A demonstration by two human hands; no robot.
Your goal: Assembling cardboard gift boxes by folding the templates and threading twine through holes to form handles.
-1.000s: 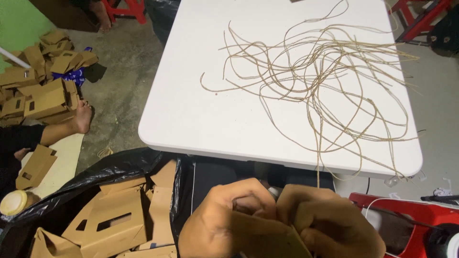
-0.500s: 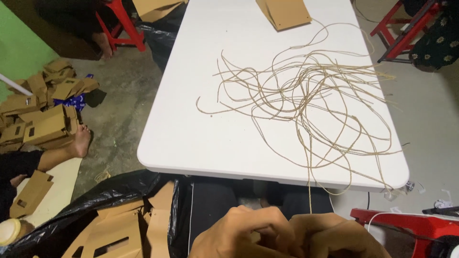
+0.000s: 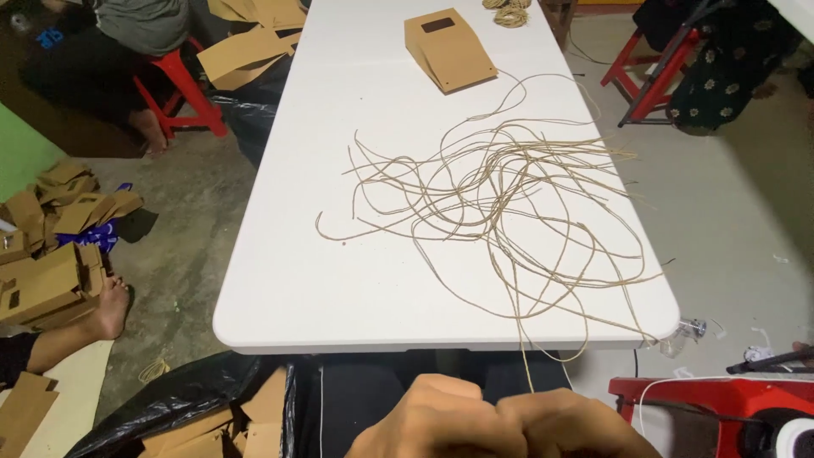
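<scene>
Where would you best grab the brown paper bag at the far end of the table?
Probably the bag by its raised folded edge nearest the viewer, coming in from the near side. It lies flat on the table, window face up, and clear of the twine, so nothing blocks that edge.

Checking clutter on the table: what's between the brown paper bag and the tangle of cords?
In the head view, only bare white table lies between the brown paper bag and the tangle of cords, except one cord loop arcing up toward the bag.
</scene>
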